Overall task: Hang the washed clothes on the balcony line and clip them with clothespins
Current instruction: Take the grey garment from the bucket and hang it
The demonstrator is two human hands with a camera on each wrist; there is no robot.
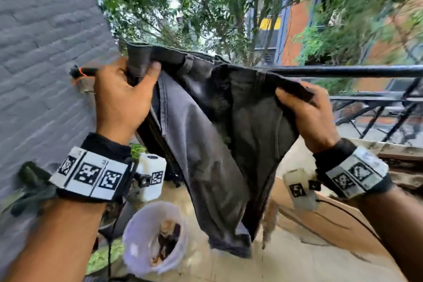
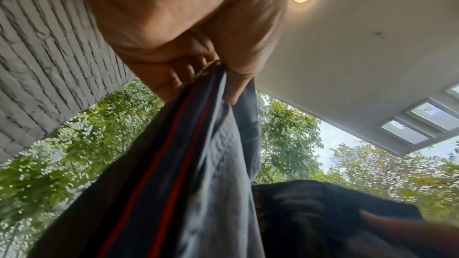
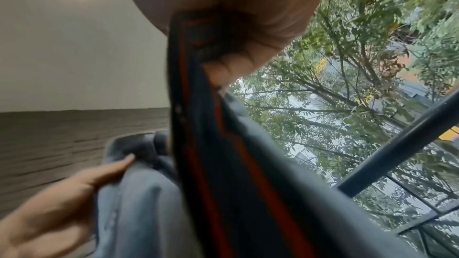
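Head view: my left hand has its grip curled tight round the left end of the waistband of dark shorts, thumb on the near face. My right hand pinches the right end of the same band, thumb on top. Shorts hang spread between both hands, legs dangling, band level with the black rail and just in front of it. Whether any cloth lies over the rail already, I cannot tell. Step in hand, I judge: draping, pins not yet touched. Next move calls for carrying the band over the rail, then freeing one hand. White tub below holds what may be clothespins; too blurred to be sure.
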